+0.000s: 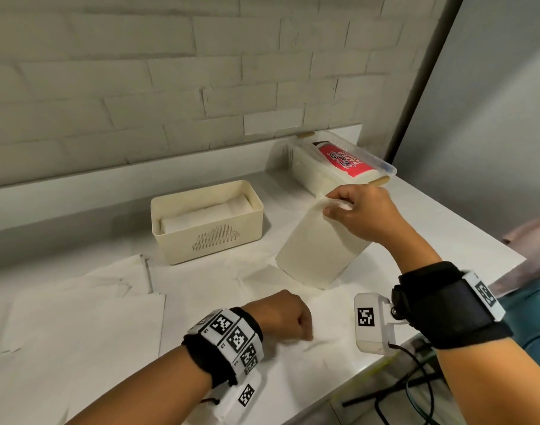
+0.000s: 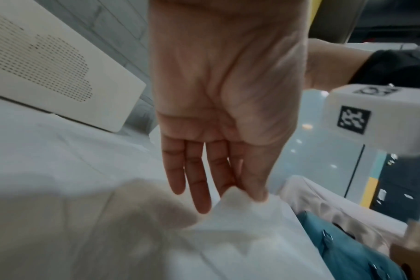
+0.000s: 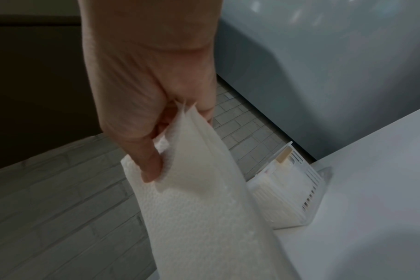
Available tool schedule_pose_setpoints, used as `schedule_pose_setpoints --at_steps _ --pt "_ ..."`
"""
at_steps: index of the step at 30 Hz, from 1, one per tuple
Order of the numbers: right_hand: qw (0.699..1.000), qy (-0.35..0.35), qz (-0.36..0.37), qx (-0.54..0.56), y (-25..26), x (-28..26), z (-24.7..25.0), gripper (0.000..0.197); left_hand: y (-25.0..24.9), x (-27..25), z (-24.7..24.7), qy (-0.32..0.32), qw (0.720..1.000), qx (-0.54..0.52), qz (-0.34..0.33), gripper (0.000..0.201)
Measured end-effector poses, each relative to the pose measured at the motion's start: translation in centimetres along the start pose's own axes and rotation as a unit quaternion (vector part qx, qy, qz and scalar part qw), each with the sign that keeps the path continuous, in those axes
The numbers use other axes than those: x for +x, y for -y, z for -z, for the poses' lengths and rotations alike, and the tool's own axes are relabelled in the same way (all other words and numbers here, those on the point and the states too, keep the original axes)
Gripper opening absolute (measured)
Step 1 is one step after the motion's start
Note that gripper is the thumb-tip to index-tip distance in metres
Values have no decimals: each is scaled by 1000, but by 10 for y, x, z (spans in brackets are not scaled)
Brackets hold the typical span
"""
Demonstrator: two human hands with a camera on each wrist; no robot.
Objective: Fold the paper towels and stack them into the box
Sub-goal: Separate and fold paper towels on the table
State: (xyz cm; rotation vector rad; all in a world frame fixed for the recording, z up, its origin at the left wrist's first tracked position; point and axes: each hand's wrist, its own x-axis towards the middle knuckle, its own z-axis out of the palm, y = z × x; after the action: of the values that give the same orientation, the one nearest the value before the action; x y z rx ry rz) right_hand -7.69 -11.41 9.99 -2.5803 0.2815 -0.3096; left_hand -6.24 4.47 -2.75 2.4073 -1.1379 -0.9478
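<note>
Pinching one paper towel (image 1: 319, 250) with both hands, cream box (image 1: 207, 220) behind, clear bin (image 1: 348, 167) beyond

Little legible. On the red label (image 1: 342, 160) of the package in the clear slatted basket (image 1: 382, 167) at the back right of the bench: white lettering, upside down to the head camera, a script word above block capitals, both too blurred to read with certainty. On the wrist bands (image 1: 231, 334) and the white camera housing (image 1: 373, 320): black-and-white square coded markers, no letters or numbers. On the front of the cream box (image 1: 215, 237): a cloud shape of small punched holes, no wording.
</note>
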Motion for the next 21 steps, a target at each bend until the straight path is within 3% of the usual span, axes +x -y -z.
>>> schedule_pose_setpoints --at_steps 10,16,21 --pt "999 38 21 33 2 11 -4 20 6 -24 68 -226 965 -123 -42 26" --pt "993 33 59 98 15 30 1 15 1 -34 107 -334 887 -305 -96 36" --pt "983 38 82 160 27 39 -1 29 -3 -34 120 -410 811 -396 -128 19"
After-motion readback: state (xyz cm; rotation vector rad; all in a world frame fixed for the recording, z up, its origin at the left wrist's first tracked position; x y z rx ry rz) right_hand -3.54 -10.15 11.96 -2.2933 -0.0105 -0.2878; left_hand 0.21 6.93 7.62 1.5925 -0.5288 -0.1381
